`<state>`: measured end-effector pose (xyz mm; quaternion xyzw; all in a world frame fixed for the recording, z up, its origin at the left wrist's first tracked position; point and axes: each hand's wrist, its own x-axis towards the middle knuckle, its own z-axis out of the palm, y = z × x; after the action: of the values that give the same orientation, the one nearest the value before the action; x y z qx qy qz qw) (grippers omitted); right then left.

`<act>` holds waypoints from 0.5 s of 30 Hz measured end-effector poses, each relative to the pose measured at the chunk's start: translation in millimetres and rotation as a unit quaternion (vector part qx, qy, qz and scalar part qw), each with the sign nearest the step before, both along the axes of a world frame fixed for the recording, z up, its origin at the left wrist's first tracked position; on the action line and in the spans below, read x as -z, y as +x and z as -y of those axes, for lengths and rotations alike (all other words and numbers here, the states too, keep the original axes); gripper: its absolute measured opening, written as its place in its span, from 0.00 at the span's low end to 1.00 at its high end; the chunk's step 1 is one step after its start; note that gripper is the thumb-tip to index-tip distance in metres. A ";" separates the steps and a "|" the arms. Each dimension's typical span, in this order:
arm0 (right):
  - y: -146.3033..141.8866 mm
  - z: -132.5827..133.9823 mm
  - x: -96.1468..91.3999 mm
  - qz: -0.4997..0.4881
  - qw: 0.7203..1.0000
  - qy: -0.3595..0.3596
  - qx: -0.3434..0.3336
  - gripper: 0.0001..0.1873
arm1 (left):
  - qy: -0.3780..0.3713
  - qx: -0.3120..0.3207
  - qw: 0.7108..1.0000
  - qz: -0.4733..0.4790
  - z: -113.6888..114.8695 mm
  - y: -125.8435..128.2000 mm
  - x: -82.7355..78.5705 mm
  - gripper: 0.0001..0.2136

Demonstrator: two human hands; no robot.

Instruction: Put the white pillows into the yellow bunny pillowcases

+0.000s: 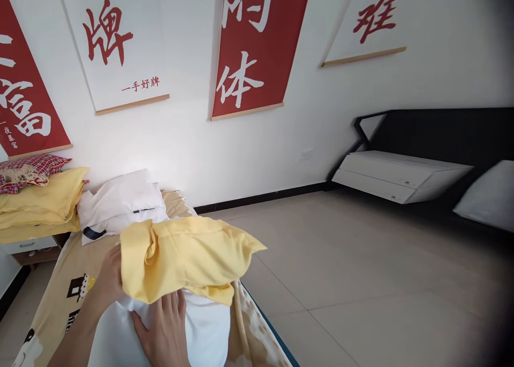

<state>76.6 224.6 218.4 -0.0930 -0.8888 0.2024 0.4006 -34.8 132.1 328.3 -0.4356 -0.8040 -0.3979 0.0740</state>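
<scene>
A yellow pillowcase (193, 252) is partly drawn over the far end of a white pillow (209, 329), whose near part is bare. At the pillowcase's left edge is my left hand (112, 276), closed on the cloth, its fingertips mostly hidden behind it. My right hand (164, 327) lies on top of the white pillow, fingers stretched forward and thumb spread. Its fingertips reach the pillowcase's lower edge and are partly covered by it. Beneath is a bed (52, 308) with a beige patterned sheet.
White pillows (124, 201) lie at the bed's head. To the left, yellow pillows (44, 204) and a red checked cushion (52, 166) are piled above a small cabinet (34, 245). A black rack (445, 129) holding a white box (393, 174) stands right, across the tiled floor (341, 260).
</scene>
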 end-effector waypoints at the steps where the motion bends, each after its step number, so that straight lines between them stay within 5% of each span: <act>1: 4.1 -5.5 -2.8 0.018 0.999 -0.006 -0.037 0.33 | -0.030 0.017 0.999 -0.015 -2.4 0.1 -6.5 0.13; 5: 48.6 -59.2 -25.0 0.055 0.968 -0.023 -0.244 0.21 | -0.033 0.002 0.999 -0.039 1.1 -8.6 -5.0 0.13; 7: 69.4 -102.0 -38.5 -0.014 0.979 -0.092 -0.181 0.16 | 0.008 -0.004 0.999 -0.031 10.7 -15.0 9.0 0.14; 9: 75.5 -146.1 -44.3 -0.106 0.977 -0.182 -0.019 0.28 | 0.050 -0.023 0.998 0.002 23.5 -20.6 27.6 0.17; 11: 65.8 -179.2 -34.6 -0.120 0.962 -0.244 -0.001 0.46 | 0.094 -0.079 0.990 0.071 36.0 -25.8 47.0 0.23; 13: 47.0 -191.1 -8.9 -0.054 0.940 -0.315 -0.122 0.50 | 0.136 -0.151 0.968 0.147 44.7 -30.3 62.1 0.31; 15: 27.2 -180.2 23.3 0.022 0.883 -0.395 -0.252 0.49 | 0.157 -0.185 0.951 0.190 48.3 -30.9 68.5 0.37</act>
<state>103.8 404.8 195.1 -0.0208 -0.7371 0.6290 0.2462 -65.7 83.8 259.9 -0.1784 -0.7969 -0.5741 0.0593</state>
